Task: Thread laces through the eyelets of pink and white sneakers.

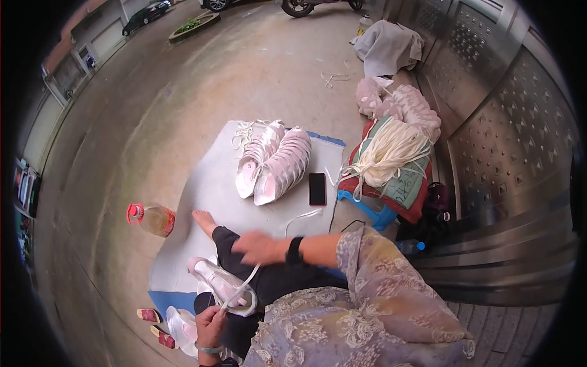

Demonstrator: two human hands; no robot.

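Observation:
In my lap lies a pink and white shoe upper (223, 282). Beside its open end, my left hand (210, 325) is closed, pinching a flat white shoelace (243, 286). That lace runs up from those fingers toward my right hand (260, 247), which hovers over my dark trouser leg. Motion smears the right fingers, so I cannot tell whether they grip the lace. Beyond my foot stand two rows of nested pink and white shoe uppers (286, 162), with loose laces at their far end. More white uppers (181, 325) lie left of my left hand.
A grey mat (211, 165) spreads beneath me, with a phone (317, 189) on it. To the left stands a bottle with a red cap (153, 220). At right, a bundle of white laces (391, 153) tops a blue stool (373, 211), near a metal door (501, 140). Red sandals (148, 315) lie lower left.

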